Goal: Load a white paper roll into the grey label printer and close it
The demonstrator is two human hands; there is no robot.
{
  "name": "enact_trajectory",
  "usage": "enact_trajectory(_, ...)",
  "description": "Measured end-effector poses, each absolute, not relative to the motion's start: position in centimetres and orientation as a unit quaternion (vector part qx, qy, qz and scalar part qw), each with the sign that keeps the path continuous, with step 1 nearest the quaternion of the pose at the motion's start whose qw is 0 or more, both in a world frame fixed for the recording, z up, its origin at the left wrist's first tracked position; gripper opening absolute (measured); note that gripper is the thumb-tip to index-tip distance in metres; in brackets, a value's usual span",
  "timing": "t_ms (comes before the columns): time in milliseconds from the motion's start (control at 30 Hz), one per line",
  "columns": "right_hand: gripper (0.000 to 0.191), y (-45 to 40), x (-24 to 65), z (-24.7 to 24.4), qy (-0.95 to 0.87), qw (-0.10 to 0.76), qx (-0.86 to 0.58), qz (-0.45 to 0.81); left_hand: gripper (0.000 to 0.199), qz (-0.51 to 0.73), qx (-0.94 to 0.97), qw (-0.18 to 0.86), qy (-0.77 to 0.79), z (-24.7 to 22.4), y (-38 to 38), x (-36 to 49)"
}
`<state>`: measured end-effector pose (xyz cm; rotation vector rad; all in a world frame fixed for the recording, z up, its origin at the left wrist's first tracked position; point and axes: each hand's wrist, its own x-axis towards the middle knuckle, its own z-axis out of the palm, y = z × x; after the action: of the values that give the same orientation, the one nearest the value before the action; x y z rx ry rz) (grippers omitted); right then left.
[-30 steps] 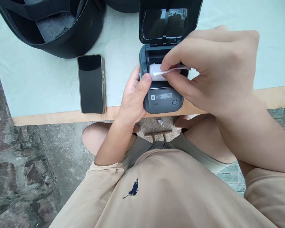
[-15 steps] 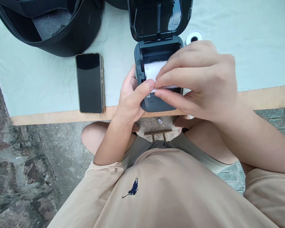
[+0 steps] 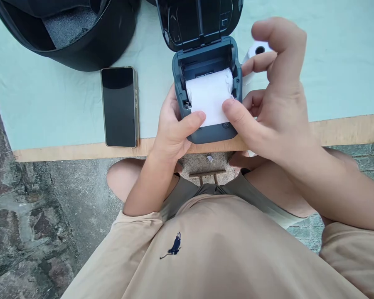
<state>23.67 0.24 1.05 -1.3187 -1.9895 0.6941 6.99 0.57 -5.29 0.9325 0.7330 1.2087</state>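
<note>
- At the near edge of the counter [image 3: 349, 126], directly before the person, sits a dark printer [image 3: 210, 135] with its lid [image 3: 202, 20] open at the far side.
- White paper [image 3: 208, 95] lies between the two hands, its rolled part in the printer's bay and its free end draped toward the person over the front. The roll's long axis runs side to side, the right end slightly farther away.
- The left hand [image 3: 174, 128] is closed around the printer's left side, thumb laid on the paper's near left corner.
- The right hand [image 3: 277, 120] is partly open, fingers spread and bent beside the printer's right wall. Its thumb is at the paper's right edge; whether it presses there, I cannot tell. Both thumbs are close to the free end, one on each side.
- Beyond the right hand's fingers is a second roll [image 3: 252, 52], partly hidden.
- Left of the printer, well apart, lies a phone [image 3: 119, 107]; past it stands an open black bag [image 3: 81, 54].
</note>
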Motion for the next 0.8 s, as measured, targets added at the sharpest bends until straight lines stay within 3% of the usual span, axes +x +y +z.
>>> enact_trajectory(400,0.054,0.5,23.9,1.4,-0.787,0.299,-0.476,0.253,0.050,0.540,0.401,0.642,0.368,-5.6,0.7,7.3)
enact_trajectory(600,0.056,0.6,24.8,2.0,-0.785,0.326,-0.481,0.215,0.046,0.545,0.401,0.668,0.308,-5.3,0.4,7.3)
enact_trajectory(800,0.046,2.9,25.7,2.3,-0.724,0.366,-0.559,0.175,0.061,0.530,0.464,0.671,0.234,-7.1,1.5,6.8)
